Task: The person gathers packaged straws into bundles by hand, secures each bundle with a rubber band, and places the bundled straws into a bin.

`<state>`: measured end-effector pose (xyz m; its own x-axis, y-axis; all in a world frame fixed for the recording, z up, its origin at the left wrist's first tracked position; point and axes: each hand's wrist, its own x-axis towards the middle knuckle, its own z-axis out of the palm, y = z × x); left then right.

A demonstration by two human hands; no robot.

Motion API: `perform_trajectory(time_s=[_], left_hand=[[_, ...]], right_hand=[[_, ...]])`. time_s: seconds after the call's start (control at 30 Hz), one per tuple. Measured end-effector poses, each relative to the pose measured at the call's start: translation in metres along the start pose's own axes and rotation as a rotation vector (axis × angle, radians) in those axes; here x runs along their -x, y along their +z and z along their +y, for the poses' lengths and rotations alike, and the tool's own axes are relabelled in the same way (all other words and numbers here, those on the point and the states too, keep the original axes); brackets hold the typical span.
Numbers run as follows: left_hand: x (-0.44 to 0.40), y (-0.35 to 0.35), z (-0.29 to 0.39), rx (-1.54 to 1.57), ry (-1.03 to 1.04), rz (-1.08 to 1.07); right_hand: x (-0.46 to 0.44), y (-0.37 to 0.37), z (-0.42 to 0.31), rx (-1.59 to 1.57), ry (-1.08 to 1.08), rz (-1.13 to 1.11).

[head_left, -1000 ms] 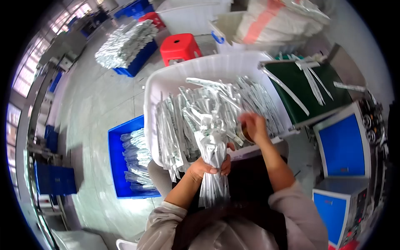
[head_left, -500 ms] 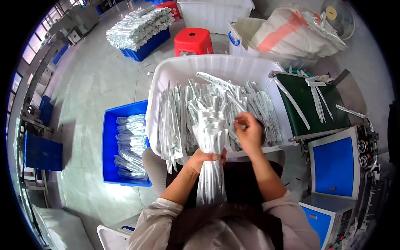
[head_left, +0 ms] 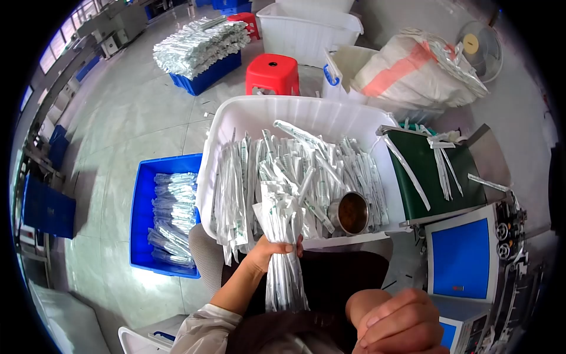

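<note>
My left hand [head_left: 274, 251] is wrapped round a bundle of long, thin, clear-and-white wrapped packets [head_left: 283, 227], held upright over my lap. Close to the camera at the lower right, my right hand [head_left: 398, 324] has its fingers curled in; whether anything is inside cannot be made out. In front of me stands a large white tub [head_left: 236, 109] with many similar packets [head_left: 236, 189] in it. A round metal cup [head_left: 349, 213] with a brown inside rests on the packets by the tub's near edge, right of the bundle.
A blue bin [head_left: 137, 218] of packets is on the floor at left. Beyond the tub are a red stool [head_left: 272, 74], a heaped blue crate [head_left: 206, 76] and a white sack [head_left: 407, 71]. A green conveyor [head_left: 413, 159] and blue-panelled machine [head_left: 460, 259] stand at right.
My right hand has moved from beside the metal cup back toward the camera, leaving the cup in full view. My left hand still holds the bundle. The head view has shifted a little.
</note>
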<state>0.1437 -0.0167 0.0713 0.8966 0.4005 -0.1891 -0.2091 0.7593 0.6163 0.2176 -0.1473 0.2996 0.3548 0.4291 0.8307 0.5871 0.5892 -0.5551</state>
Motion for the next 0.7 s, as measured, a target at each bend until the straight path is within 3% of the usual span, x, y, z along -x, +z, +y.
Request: perform_trajectory(time_s=[0.43, 0.7], left_hand=[[0.001, 0.001, -0.001, 0.058, -0.029, 0.057], [0.001, -0.005, -0.003, 0.068, -0.036, 0.041]], right_hand=[[0.009, 0.015, 0.005, 0.163, -0.19, 0.158], [0.009, 0.025, -0.002, 0.238, -0.166, 0.233]])
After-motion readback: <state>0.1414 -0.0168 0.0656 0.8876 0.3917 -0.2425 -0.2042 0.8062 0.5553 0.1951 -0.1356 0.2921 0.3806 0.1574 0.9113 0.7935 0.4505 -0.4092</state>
